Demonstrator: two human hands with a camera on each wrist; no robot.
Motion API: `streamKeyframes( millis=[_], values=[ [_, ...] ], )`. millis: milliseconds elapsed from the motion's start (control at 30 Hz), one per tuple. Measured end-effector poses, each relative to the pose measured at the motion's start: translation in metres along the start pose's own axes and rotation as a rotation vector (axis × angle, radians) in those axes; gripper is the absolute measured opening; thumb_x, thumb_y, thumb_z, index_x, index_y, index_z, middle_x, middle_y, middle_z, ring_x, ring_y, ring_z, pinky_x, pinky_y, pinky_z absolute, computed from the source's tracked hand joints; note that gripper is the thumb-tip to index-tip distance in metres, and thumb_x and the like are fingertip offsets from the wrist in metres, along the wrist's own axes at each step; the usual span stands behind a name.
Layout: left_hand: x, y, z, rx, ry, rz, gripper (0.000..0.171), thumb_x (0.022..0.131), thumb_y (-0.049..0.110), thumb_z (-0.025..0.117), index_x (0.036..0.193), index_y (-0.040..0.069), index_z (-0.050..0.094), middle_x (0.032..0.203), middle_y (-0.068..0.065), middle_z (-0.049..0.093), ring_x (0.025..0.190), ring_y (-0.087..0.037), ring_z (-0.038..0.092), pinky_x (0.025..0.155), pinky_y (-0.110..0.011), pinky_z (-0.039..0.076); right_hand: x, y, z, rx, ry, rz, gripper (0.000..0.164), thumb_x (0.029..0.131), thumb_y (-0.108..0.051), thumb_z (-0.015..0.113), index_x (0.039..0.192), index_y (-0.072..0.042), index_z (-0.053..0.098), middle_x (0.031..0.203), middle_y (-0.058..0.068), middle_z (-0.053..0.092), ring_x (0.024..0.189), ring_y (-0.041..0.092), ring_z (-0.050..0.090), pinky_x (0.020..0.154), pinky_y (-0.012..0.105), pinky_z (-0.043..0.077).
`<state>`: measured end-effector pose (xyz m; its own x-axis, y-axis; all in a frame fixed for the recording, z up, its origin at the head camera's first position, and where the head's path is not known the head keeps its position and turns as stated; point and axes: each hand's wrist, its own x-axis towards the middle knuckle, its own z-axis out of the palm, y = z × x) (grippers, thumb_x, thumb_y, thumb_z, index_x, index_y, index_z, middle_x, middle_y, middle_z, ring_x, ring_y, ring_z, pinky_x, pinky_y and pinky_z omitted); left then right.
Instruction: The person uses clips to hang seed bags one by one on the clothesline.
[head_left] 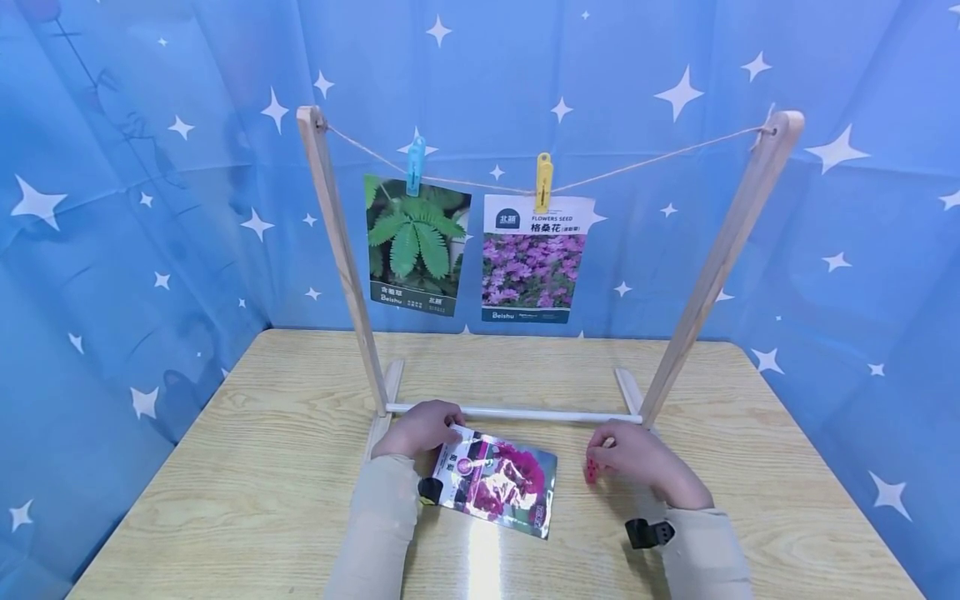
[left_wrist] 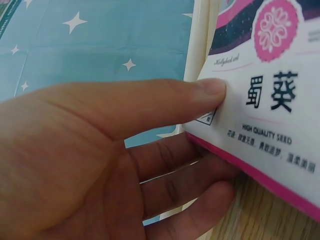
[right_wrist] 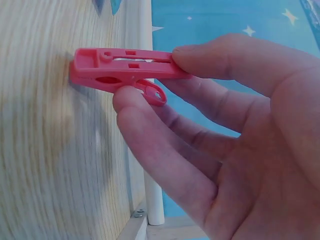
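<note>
My left hand (head_left: pixel 427 429) pinches one end of a shiny seed packet (head_left: pixel 498 483) with a magenta flower picture. In the left wrist view the thumb lies on the front of the packet (left_wrist: pixel 270 107), fingers behind it. My right hand (head_left: pixel 637 458) holds a pink clothespin (head_left: pixel 591 471) low over the table. Seen from the right wrist, thumb and fingers pinch the handle end of the clothespin (right_wrist: pixel 130 67), its clamping end near the wood. Two seed packets hang on the string above: a green-leaf packet (head_left: pixel 416 250) and a purple-flower packet (head_left: pixel 536 267).
A wooden frame has a left post (head_left: pixel 341 258), a right post (head_left: pixel 723 267) and a white crossbar (head_left: pixel 525 413) just beyond my hands. From its string (head_left: pixel 652 162) hang a blue clothespin (head_left: pixel 415 167) and a yellow clothespin (head_left: pixel 543 179). Blue starry cloth (head_left: pixel 480 67) surrounds the table (head_left: pixel 225 492).
</note>
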<state>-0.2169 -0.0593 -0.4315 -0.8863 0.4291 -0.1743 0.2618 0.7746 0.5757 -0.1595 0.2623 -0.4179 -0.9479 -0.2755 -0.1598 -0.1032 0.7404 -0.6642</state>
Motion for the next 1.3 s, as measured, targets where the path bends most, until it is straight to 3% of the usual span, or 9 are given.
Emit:
streamKeyframes(
  millis=[267, 600, 867, 1033, 1300],
  values=[
    [0.0015, -0.0010, -0.0018, 0.001, -0.015, -0.012, 0.013, 0.079, 0.017, 0.065, 0.092, 0.017, 0.063, 0.086, 0.004, 0.058, 0.077, -0.013, 0.052, 0.071, -0.032, 0.044, 0.0016, -0.0008, -0.0016, -0.051, 0.063, -0.003, 0.010, 0.084, -0.017, 0.060, 0.075, -0.014, 0.063, 0.082, -0.001, 0.053, 0.066, 0.012, 0.050, 0.056, 0.028, 0.043],
    [0.0017, 0.0004, -0.0034, -0.009, -0.013, 0.002, 0.008, 0.078, 0.022, 0.067, 0.083, 0.018, 0.062, 0.076, 0.007, 0.057, 0.069, -0.011, 0.052, 0.068, -0.030, 0.043, 0.0037, 0.0033, -0.0026, -0.022, 0.088, -0.001, 0.011, 0.084, -0.022, 0.061, 0.077, -0.016, 0.063, 0.081, -0.001, 0.055, 0.061, 0.014, 0.053, 0.053, 0.029, 0.043],
    [0.0011, 0.0030, -0.0059, -0.023, -0.007, -0.003, 0.006, 0.080, 0.021, 0.065, 0.083, 0.020, 0.061, 0.075, 0.006, 0.057, 0.067, -0.011, 0.053, 0.067, -0.030, 0.043, 0.0021, 0.0028, -0.0057, -0.006, 0.089, -0.023, 0.011, 0.087, -0.022, 0.058, 0.082, -0.015, 0.065, 0.085, -0.001, 0.055, 0.067, 0.018, 0.057, 0.054, 0.029, 0.045],
    [-0.0002, 0.0059, -0.0070, -0.038, 0.003, -0.023, 0.005, 0.080, 0.020, 0.065, 0.082, 0.021, 0.060, 0.074, 0.007, 0.057, 0.067, -0.011, 0.054, 0.066, -0.030, 0.043, 0.0007, 0.0040, -0.0078, -0.018, 0.100, -0.065, 0.014, 0.088, -0.024, 0.056, 0.081, -0.016, 0.066, 0.088, -0.001, 0.056, 0.066, 0.014, 0.055, 0.055, 0.029, 0.045],
    [-0.0003, 0.0081, -0.0072, -0.058, 0.021, -0.028, 0.005, 0.082, 0.021, 0.064, 0.081, 0.022, 0.060, 0.076, 0.006, 0.057, 0.068, -0.012, 0.053, 0.064, -0.029, 0.043, -0.0007, 0.0054, -0.0080, -0.030, 0.116, -0.062, 0.013, 0.087, -0.025, 0.057, 0.082, -0.018, 0.066, 0.085, -0.002, 0.056, 0.065, 0.013, 0.051, 0.057, 0.029, 0.043]
  ],
)
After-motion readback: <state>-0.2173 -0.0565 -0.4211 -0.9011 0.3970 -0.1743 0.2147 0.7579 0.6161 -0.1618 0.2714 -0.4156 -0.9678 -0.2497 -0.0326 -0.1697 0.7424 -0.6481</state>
